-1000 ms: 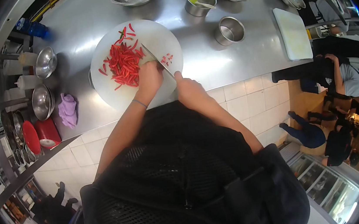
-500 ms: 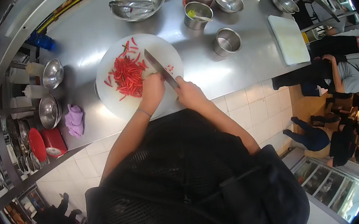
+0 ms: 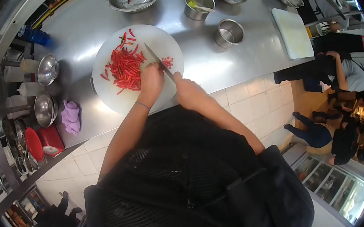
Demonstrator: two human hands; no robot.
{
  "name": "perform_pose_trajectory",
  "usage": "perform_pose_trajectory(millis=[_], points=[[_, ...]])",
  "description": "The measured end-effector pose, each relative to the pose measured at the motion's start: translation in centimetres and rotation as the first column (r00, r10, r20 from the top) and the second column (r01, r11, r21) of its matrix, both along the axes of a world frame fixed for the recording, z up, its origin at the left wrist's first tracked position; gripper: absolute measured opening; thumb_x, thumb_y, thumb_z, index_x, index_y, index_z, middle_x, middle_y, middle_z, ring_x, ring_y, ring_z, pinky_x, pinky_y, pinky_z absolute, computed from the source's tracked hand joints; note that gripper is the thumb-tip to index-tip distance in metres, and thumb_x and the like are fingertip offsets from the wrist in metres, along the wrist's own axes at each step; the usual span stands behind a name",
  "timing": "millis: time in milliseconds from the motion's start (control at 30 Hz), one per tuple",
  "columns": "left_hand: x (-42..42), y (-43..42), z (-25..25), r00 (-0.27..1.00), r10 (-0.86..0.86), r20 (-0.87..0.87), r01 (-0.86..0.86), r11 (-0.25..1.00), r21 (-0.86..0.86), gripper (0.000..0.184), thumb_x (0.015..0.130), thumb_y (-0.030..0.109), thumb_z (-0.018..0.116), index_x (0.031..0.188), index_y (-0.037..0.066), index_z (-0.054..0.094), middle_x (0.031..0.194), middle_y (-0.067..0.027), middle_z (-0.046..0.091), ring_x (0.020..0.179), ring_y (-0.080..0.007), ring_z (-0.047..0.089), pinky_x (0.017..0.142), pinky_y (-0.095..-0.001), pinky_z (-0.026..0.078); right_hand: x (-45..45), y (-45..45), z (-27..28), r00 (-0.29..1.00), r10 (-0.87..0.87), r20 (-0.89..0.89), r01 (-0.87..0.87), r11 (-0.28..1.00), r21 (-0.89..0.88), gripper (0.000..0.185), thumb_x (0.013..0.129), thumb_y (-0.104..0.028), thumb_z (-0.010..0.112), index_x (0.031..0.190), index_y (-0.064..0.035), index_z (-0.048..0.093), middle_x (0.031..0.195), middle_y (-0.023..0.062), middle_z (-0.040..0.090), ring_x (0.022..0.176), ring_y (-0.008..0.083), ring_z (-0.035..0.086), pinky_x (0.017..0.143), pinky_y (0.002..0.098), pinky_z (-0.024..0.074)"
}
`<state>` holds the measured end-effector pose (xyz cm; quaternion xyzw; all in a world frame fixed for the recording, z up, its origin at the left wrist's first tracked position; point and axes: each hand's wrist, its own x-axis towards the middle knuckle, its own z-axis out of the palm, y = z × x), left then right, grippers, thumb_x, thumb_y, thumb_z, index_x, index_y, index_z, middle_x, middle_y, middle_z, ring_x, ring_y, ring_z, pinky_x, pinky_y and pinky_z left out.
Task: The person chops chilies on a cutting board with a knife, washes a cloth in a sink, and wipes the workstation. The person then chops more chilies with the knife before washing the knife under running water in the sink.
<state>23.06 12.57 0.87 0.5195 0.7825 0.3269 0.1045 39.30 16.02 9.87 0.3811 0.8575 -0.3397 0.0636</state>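
A knife [image 3: 157, 58] is gripped by its handle in my right hand [image 3: 190, 91], its blade pointing up and to the left over a round white cutting board [image 3: 111, 98]. Close against the blade's left side, my left hand [image 3: 151, 82] is closed with curled fingers; whatever they pinch is hidden. A heap of whole red chilies [image 3: 125, 70] lies on the board left of that hand. Small chopped chili pieces [image 3: 167, 62] sit to the right of the blade.
Behind the board stand a metal bowl with tongs [image 3: 135, 3], a metal pot with a spoon [image 3: 198, 12] and a metal cup [image 3: 229, 33]. A rectangular board [image 3: 292, 35] is at right. A purple cloth [image 3: 71, 117] and a red scale [image 3: 51, 140] are at left. Other people are farther off.
The view has shifted, so the board and bowls appear slightly higher. The chopped pieces right of the blade look more numerous. Both hands keep their grip, with the knife close to the left fingers.
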Motion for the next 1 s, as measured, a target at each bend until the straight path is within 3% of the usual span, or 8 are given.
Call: perform_pose_trajectory(millis=[433,567,667,800,833,867,933,1000], points=[[-0.4,-0.3,1.0,0.999,-0.049,0.005,0.049,0.995,-0.09,0.014,0.084,-0.001,0.058,0.087,-0.004,0.071,0.089,-0.0265,0.069,0.083,-0.0428,0.068,0.074,-0.0474,0.055,-0.4,0.4,-4.2,0.985,-0.115,-0.131,0.107,0.992,-0.066,0.023,0.091,-0.006,0.051,0.11,0.0036,0.043,0.087,0.0352,0.064,0.088,0.0548,0.062,0.078,0.0607,0.0474],[-2.2,-1.8,2.2,0.989,-0.127,0.075,0.119,0.988,0.096,0.015,0.087,0.001,0.06,0.095,-0.003,0.072,0.093,-0.0244,0.07,0.081,-0.0369,0.07,0.073,-0.0423,0.056,0.2,1.7,-1.0,0.971,-0.128,-0.204,0.118,0.991,-0.059,0.027,0.091,-0.007,0.053,0.115,0.0016,0.046,0.085,0.0332,0.065,0.085,0.0528,0.063,0.076,0.0592,0.0481],[-5.9,-4.6,1.7,0.94,0.11,0.324,-0.171,0.971,0.167,0.017,0.09,0.007,0.068,0.105,-0.002,0.071,0.091,-0.0124,0.074,0.078,-0.017,0.07,0.071,-0.0312,0.055,0.9,1.7,-0.7,0.952,-0.147,-0.27,0.133,0.989,-0.068,0.034,0.091,-0.007,0.052,0.124,0.0007,0.048,0.085,0.0319,0.064,0.084,0.0514,0.062,0.074,0.0565,0.047],[-12.1,-11.1,1.3,0.846,0.39,0.365,-0.458,0.88,0.123,0.02,0.091,0.005,0.067,0.108,-0.004,0.069,0.094,-0.0113,0.073,0.082,-0.0158,0.07,0.077,-0.0286,0.055,0.9,1.1,-1.2,0.91,-0.172,-0.377,0.158,0.985,-0.07,0.041,0.088,-0.004,0.052,0.128,-0.0016,0.049,0.08,0.0301,0.065,0.079,0.0507,0.063,0.074,0.0571,0.0483],[-13.2,-13.0,0.1,0.812,0.445,0.378,-0.524,0.841,0.135,0.02,0.091,0.007,0.067,0.108,-0.004,0.069,0.093,-0.0115,0.073,0.081,-0.0158,0.069,0.075,-0.0283,0.054,0.8,0.9,-0.5,0.94,-0.186,-0.286,0.168,0.982,-0.087,0.046,0.086,-0.004,0.053,0.132,-0.0029,0.049,0.094,0.0301,0.066,0.088,0.0479,0.064,0.078,0.0547,0.0497],[-13.5,-14.4,0.4,0.804,0.454,0.384,-0.537,0.832,0.141,0.02,0.091,0.007,0.067,0.108,-0.004,0.069,0.093,-0.0115,0.073,0.081,-0.0158,0.069,0.075,-0.0283,0.054,0.8,0.9,-0.8,0.943,-0.169,-0.285,0.153,0.985,-0.078,0.046,0.086,-0.004,0.053,0.132,-0.0029,0.049,0.094,0.0301,0.066,0.088,0.0479,0.064,0.078,0.0547,0.0497],[-13.3,-17.1,0.9,0.77,0.545,0.332,-0.596,0.8,0.07,0.023,0.09,0.008,0.065,0.11,-0.002,0.07,0.091,-0.0112,0.072,0.074,-0.0163,0.067,0.068,-0.0292,0.052,0.9,0.8,-2.0,0.877,-0.076,-0.475,0.134,0.987,0.091,0.052,0.084,-0.004,0.054,0.136,-0.0043,0.049,0.112,0.0278,0.064,0.098,0.0445,0.064,0.084,0.0514,0.0508],[-12.7,-18.8,-0.2,0.753,0.561,0.345,-0.617,0.783,0.074,0.022,0.09,0.008,0.064,0.109,-0.002,0.069,0.09,-0.0105,0.072,0.072,-0.0157,0.066,0.066,-0.0292,0.052,0.7,1.6,-1.6,0.896,-0.078,-0.437,0.125,0.989,0.079,0.06,0.08,-0.004,0.056,0.139,-0.0077,0.049,0.123,0.0243,0.06,0.105,0.0418,0.062,0.089,0.049,0.0512]])
